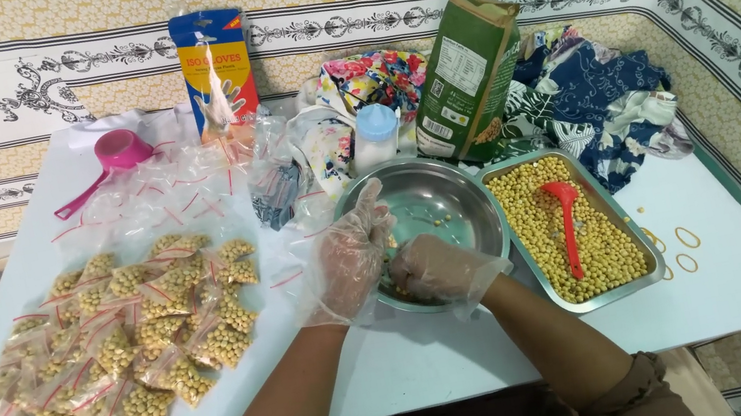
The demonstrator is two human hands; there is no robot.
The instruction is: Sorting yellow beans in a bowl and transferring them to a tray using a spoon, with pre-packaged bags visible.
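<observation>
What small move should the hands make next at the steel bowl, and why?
Probably sweep the last beans together with the right hand: only a few lie loose in the steel bowl, and both gloved hands are already inside it, the left hand at its near rim.

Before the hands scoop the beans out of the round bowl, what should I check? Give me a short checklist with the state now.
1. Gloves on both hands: ok, left hand and right hand wear clear gloves.
2. Beans within reach: ok, a few lie in the steel bowl; the tray beside it is full.
3. Red scoop at hand: ok, it lies in the tray.
4. Empty bags ready: ok, a loose pile behind the filled bags.
5. Bag held open: cannot tell.
</observation>
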